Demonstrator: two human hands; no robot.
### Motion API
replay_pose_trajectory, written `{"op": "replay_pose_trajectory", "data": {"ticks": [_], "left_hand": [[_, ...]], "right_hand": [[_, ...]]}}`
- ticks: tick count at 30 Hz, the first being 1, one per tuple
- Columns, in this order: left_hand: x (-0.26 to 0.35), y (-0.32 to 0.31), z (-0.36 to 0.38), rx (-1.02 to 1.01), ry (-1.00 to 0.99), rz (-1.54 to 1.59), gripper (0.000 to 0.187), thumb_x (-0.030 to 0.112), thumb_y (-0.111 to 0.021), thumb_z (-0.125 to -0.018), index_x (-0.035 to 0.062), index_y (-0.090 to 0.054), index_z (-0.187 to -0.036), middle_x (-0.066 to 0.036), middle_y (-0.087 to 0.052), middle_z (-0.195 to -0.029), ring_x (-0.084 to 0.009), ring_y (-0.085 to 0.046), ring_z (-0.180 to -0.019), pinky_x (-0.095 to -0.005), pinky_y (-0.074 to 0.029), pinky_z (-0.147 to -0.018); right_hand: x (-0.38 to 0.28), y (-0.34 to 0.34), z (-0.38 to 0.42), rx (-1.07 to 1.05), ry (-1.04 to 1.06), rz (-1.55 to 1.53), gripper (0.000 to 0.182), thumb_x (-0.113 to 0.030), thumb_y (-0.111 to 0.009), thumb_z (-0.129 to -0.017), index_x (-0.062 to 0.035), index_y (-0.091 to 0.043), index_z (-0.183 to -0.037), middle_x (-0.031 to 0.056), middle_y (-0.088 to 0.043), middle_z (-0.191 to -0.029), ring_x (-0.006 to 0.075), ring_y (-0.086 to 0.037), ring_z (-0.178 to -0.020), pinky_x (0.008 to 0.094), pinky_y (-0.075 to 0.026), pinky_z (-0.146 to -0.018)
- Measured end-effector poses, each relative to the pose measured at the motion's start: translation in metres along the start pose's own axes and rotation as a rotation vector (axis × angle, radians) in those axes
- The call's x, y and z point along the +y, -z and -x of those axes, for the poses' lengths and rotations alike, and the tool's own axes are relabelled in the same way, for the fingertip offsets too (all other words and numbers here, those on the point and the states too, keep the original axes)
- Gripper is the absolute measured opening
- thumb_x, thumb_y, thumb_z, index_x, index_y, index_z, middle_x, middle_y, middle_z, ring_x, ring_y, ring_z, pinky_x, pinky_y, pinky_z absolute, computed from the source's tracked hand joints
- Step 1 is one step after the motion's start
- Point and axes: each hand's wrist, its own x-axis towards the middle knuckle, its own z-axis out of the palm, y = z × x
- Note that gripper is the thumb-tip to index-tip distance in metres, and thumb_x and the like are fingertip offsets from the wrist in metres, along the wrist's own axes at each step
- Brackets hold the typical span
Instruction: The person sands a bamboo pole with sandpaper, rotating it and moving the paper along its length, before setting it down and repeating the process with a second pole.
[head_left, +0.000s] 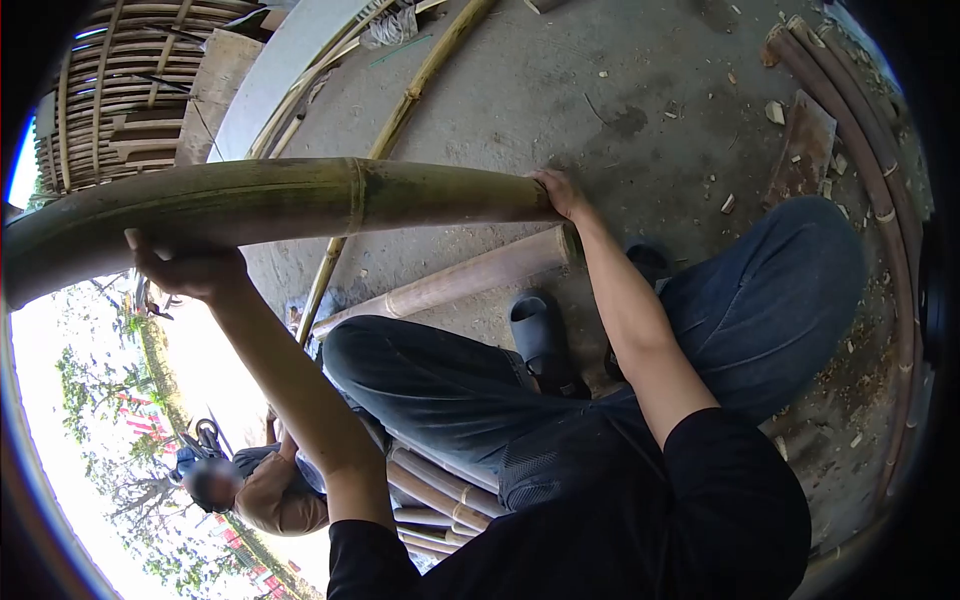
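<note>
A thick bamboo pole [280,195], greenish brown with a pale node ring, spans the view from the left edge to the middle. Under its left part, my left hand [190,270] bears it with the thumb up along the near side and the fingers mostly hidden behind. At the narrower end my right hand [562,193] is closed around the pole's tip. A second bamboo length [470,272] lies on the floor beyond my knees, and a long thin bamboo pole [412,93] passes behind the held one.
Dark bamboo poles [850,110] lie along the right side near a flat board [803,150] and scattered chips. Several bamboo pieces [440,485] lie beside my left hip. Another person [270,495] sits at lower left. A slatted bamboo structure [120,90] stands at upper left.
</note>
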Motion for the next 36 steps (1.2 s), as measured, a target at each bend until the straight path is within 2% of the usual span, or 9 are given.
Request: {"op": "replay_pose_trajectory", "data": {"ticks": [3,5,12,20,21,28,30,34,36], "left_hand": [[-0.007,-0.007,0.021,0.158,0.153,-0.062,0.059,0.043,-0.069,-0.091,0.0005,-0.061,-0.130,-0.016,-0.064,-0.122,-0.0299,-0.063,-0.112,-0.0480,-0.052,-0.098],[-0.009,0.006,0.019,0.141,0.242,0.047,0.054,0.040,-0.070,-0.090,-0.0002,-0.064,-0.126,-0.016,-0.065,-0.119,-0.0297,-0.063,-0.110,-0.0472,-0.053,-0.097],[-0.010,0.038,0.025,-0.014,0.119,0.178,0.071,0.043,-0.063,-0.085,-0.0062,-0.056,-0.135,-0.025,-0.062,-0.130,-0.0385,-0.061,-0.122,-0.0538,-0.049,-0.106],[-0.014,0.047,0.007,-0.555,-0.070,0.508,0.100,0.062,-0.062,-0.074,-0.0094,-0.044,-0.142,-0.033,-0.052,-0.135,-0.0479,-0.056,-0.123,-0.0576,-0.040,-0.113],[-0.011,0.024,0.015,-0.283,-0.312,0.085,0.102,0.065,-0.062,-0.073,-0.0092,-0.043,-0.141,-0.031,-0.051,-0.134,-0.0479,-0.055,-0.121,-0.0573,-0.041,-0.112],[-0.006,0.017,0.009,-0.617,-0.056,0.767,0.086,0.054,-0.056,-0.075,-0.0005,-0.051,-0.141,-0.029,-0.056,-0.135,-0.0478,-0.054,-0.126,-0.0649,-0.040,-0.111],[0.016,0.017,0.005,-0.228,-0.228,-0.015,0.091,0.052,-0.057,-0.078,-0.0104,-0.044,-0.143,-0.036,-0.053,-0.136,-0.0526,-0.055,-0.127,-0.0618,-0.039,-0.115],[0.044,0.020,-0.008,-0.011,-0.027,-0.092,0.069,0.037,-0.046,-0.080,-0.0066,-0.060,-0.132,-0.031,-0.061,-0.130,-0.0479,-0.056,-0.128,-0.0601,-0.042,-0.114],[0.035,0.005,-0.005,0.057,-0.049,-0.034,0.064,0.035,-0.053,-0.085,-0.0081,-0.060,-0.132,-0.028,-0.062,-0.131,-0.0444,-0.059,-0.126,-0.0570,-0.045,-0.112]], "right_hand": [[-0.002,-0.014,0.001,0.106,0.066,0.182,0.038,-0.034,-0.047,-0.099,-0.0109,-0.071,-0.119,0.0179,-0.072,-0.117,0.0402,-0.067,-0.108,0.0440,-0.052,-0.092],[-0.044,-0.022,-0.011,0.050,-0.337,-0.125,0.041,-0.039,-0.050,-0.095,-0.0107,-0.076,-0.110,0.0165,-0.074,-0.114,0.0380,-0.069,-0.107,0.0423,-0.052,-0.091],[-0.297,0.001,-0.043,-0.339,0.129,-0.629,0.050,-0.028,-0.046,-0.097,-0.0010,-0.067,-0.132,0.0162,-0.065,-0.138,0.0290,-0.059,-0.129,0.0360,-0.041,-0.111],[-0.242,0.039,-0.042,-0.617,-0.261,-0.683,0.060,-0.039,-0.052,-0.087,-0.0046,-0.070,-0.132,0.0145,-0.069,-0.132,0.0240,-0.060,-0.122,0.0293,-0.038,-0.109],[-0.229,0.040,-0.042,-0.588,-0.322,-0.639,0.058,-0.040,-0.053,-0.086,-0.0044,-0.072,-0.129,0.0132,-0.070,-0.128,0.0229,-0.061,-0.119,0.0285,-0.039,-0.108],[-0.196,0.067,-0.047,-0.632,-0.188,-0.576,0.053,-0.044,-0.062,-0.087,-0.0047,-0.071,-0.123,0.0114,-0.070,-0.123,0.0204,-0.061,-0.113,0.0324,-0.040,-0.106],[-0.188,0.065,-0.044,-0.610,-0.062,-0.580,0.057,-0.049,-0.066,-0.088,-0.0061,-0.068,-0.125,0.0117,-0.069,-0.124,0.0208,-0.061,-0.114,0.0349,-0.041,-0.107],[-0.198,0.039,-0.046,-0.534,0.066,-0.513,0.071,-0.068,-0.069,-0.086,-0.0102,-0.064,-0.127,0.0121,-0.068,-0.125,0.0239,-0.062,-0.119,0.0425,-0.044,-0.106],[-0.248,0.018,-0.051,-0.440,0.126,-0.419,0.079,-0.079,-0.046,-0.092,-0.0078,-0.066,-0.120,0.0117,-0.070,-0.112,0.0267,-0.066,-0.109,0.0434,-0.051,-0.098]]}}
